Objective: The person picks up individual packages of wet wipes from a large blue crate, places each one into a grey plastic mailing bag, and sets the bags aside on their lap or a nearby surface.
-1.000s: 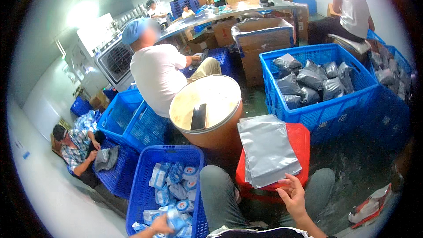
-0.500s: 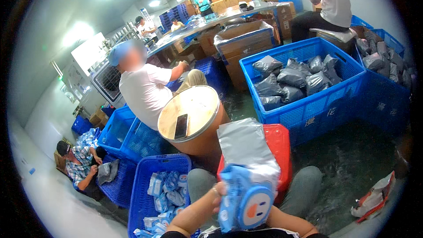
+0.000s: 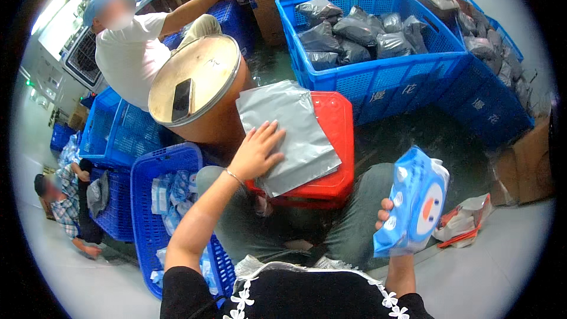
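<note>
A stack of flat grey plastic mailing bags (image 3: 295,124) lies across a red stool (image 3: 338,119) in front of my knees. My left hand (image 3: 257,152) rests flat on the stack's left part, fingers spread, holding nothing. Off to the right, my right hand (image 3: 385,215) grips a plump blue-and-white pack of wipes (image 3: 414,196) with a round cartoon face on it. The pack is tilted upright, hiding most of that hand except some fingertips. By my left knee, a blue basket (image 3: 140,224) holds several similar packs (image 3: 177,192), partly covered by my left arm.
Beyond the stool stands a large blue crate (image 3: 372,71) of filled grey bags. A round drum (image 3: 233,103) with a phone (image 3: 182,100) on its lid is at the left. Two co-workers sit at the left, one reaching out an arm. A red-and-white bag (image 3: 466,218) lies at the right.
The wipes pack has gone from centre, by my left hand, to the right in my right hand. My left hand has come down onto the grey bags. The view has tilted downward.
</note>
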A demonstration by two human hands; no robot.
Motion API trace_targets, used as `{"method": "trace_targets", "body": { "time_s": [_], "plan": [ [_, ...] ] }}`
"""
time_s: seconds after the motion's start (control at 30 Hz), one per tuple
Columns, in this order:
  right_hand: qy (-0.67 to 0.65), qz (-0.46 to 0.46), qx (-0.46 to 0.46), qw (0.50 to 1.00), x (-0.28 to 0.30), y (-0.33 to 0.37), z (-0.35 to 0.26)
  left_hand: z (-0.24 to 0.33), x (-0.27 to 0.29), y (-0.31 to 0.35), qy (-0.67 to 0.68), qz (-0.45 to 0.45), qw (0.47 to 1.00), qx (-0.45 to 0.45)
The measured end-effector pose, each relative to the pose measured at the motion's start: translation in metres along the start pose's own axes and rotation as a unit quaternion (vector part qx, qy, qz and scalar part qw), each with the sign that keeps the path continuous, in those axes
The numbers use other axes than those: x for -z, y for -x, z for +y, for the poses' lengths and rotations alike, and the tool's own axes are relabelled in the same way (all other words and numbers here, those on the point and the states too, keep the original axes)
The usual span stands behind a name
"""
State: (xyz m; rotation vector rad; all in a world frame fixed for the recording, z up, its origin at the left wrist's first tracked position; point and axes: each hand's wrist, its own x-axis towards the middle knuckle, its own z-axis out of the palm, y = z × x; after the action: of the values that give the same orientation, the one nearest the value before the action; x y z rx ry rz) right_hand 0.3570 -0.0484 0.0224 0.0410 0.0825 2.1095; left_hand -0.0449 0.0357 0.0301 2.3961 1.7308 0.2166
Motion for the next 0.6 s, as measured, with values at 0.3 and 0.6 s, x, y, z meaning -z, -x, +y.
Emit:
{"method": "trace_targets", "body": {
  "time_s": [0.3, 0.6],
  "plan": [
    [0.486, 0.194, 0.141, 0.840, -0.056, -0.088, -0.006, 0.071, -0.005, -0.003, 0.066, 0.152, 0.986, -0.028],
    [0.898, -0.146, 0.154, 0.385, -0.097, -0.147, 0.047, 0.041, -0.005, -0.006, 0.245, 0.230, 0.937, 0.091]
  ]
}}
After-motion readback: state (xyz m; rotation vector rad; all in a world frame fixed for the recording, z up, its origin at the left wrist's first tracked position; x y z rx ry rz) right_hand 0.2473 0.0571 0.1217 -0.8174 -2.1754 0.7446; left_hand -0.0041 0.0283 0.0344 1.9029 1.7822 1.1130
